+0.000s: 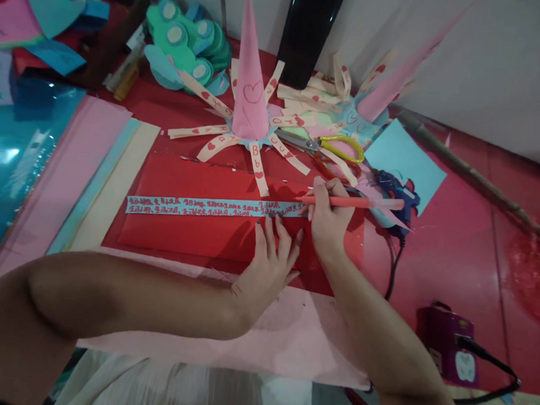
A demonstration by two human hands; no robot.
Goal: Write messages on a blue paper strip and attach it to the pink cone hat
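A narrow light-blue paper strip [195, 207] with rows of red writing lies across a red sheet [179, 236]. My left hand [271, 252] rests with fingers spread, its fingertips at the lower edge of the strip. Near the strip's right end, my right hand [329, 222] is closed round a red pen [357, 202], whose tip points left. Just beyond the strip stands a pink paper cone [250, 102] with a heart drawn on it and lettered cream strips fanning out from its blue base.
Yellow-handled scissors [341, 147], a dark blue glue gun [402, 199] and a blue square [406, 166] lie at the right, with a purple box [454, 345] nearer. Green foam shapes [188, 42] sit at the back left. Coloured sheets [114, 185] are at the left.
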